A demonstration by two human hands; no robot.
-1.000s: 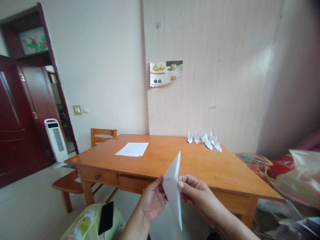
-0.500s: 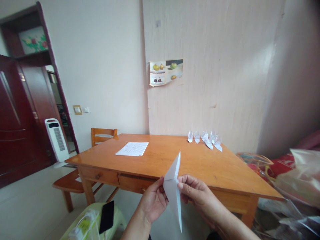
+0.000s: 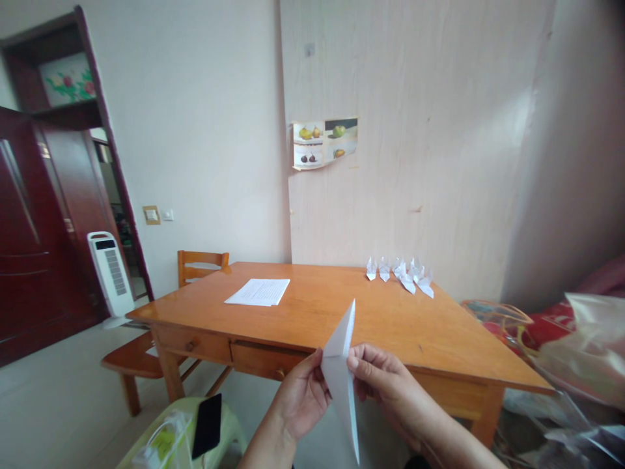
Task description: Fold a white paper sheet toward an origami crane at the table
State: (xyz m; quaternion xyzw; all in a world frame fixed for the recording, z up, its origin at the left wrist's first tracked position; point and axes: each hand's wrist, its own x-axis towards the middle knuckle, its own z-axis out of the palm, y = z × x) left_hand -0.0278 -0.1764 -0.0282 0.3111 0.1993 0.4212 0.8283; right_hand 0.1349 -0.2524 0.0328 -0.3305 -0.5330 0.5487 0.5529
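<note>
A folded sheet of white paper [image 3: 342, 374] is held upright in front of the table's near edge, its pointed ends up and down and a crease across its middle. My left hand [image 3: 305, 394] pinches its left corner between thumb and fingers. On the right edge, near the middle, my right hand [image 3: 378, 371] has its thumb and forefinger closed on the paper. Several folded white paper figures [image 3: 400, 273] stand at the table's back right. A stack of lined paper sheets [image 3: 258, 292] lies on the left part of the tabletop.
The wooden table [image 3: 312, 312] has drawers along its front. A black phone [image 3: 207, 426] and a cable lie on a pale green stool [image 3: 229, 446] at lower left. Beyond it are a wooden bench [image 3: 129, 361] and a chair [image 3: 202, 264]. Plastic bags [image 3: 586, 345] are piled at right.
The folded paper has shifted slightly down and to the right and turned a little. My left hand has moved slightly right with it; both hands keep their grip.
</note>
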